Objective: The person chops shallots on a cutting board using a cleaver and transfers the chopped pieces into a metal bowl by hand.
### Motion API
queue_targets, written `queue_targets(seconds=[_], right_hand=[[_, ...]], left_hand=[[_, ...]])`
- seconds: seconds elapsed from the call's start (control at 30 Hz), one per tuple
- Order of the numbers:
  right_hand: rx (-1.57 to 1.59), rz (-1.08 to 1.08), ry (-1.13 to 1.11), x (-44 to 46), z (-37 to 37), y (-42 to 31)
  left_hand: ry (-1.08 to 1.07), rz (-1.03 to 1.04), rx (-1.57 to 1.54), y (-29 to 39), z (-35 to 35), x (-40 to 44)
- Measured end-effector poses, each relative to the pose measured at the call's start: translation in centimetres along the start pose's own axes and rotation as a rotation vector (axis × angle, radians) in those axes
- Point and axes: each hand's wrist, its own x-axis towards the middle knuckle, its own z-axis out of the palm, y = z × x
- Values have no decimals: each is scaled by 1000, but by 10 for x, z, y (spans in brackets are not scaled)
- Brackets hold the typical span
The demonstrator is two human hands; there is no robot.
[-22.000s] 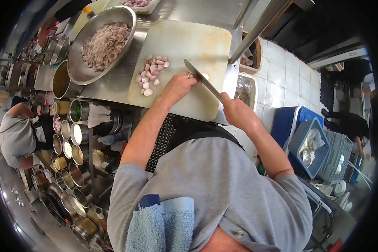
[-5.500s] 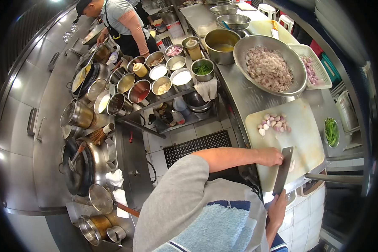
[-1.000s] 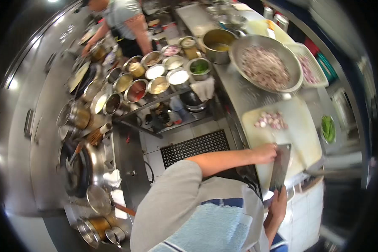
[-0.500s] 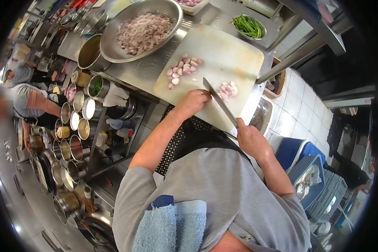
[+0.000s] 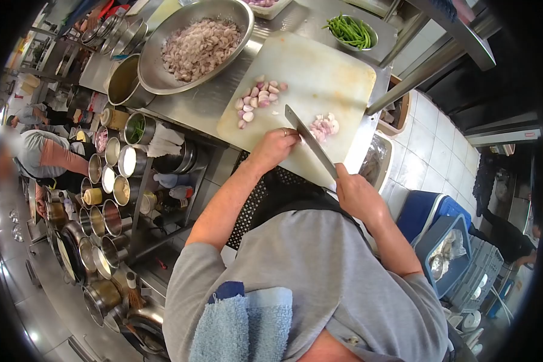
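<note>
My right hand [image 5: 357, 192] is wrapped around the handle of a long kitchen knife [image 5: 311, 142], whose blade slants over a white cutting board [image 5: 317, 66]. My left hand [image 5: 277, 148], with a ring on one finger, is bent in against the left side of the blade. Its fingertips are closed on a shallot that they mostly hide. Just right of the blade lies a small heap of cut shallots [image 5: 324, 127]. Several peeled shallots [image 5: 258, 99] are grouped on the board's left part, beyond my left hand.
A large steel bowl [image 5: 247, 36] of chopped shallots stands behind the board, left. Green chillies [image 5: 351, 31] fill a small bowl at the far right. A metal post [image 5: 398, 92] rises beside the board's right edge. Pots [image 5: 111, 217] crowd the left; a person [image 5: 48, 148] stands beyond.
The whole view has shifted slightly. Against the board, the knife and both hands stay almost in place, with the blade still beside my left fingertips.
</note>
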Motion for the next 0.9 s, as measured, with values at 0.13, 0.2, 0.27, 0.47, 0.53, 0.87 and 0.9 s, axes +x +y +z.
queue_targets(seconds=[0.13,0.2,0.27,0.47,0.53,0.87,0.9], right_hand=[[-16,-11,13,7,5,3],[16,25,-29,-1,-2,-3],[31,47,-49,1,-3,-2],[70,20,-14,4,-3,-1],[65,42,-40,-3,-7,-3],[71,54,-51,-2,-8,-2],[68,56,-56,1,-2,0]], left_hand=[[-34,-45,-14,4,-1,0],[-25,-29,-12,4,-2,-3],[3,29,8,0,1,-1],[-2,-30,-31,4,-1,-1],[0,-34,-23,6,-2,1],[13,-18,-6,3,2,-2],[7,-23,-2,3,1,-2]])
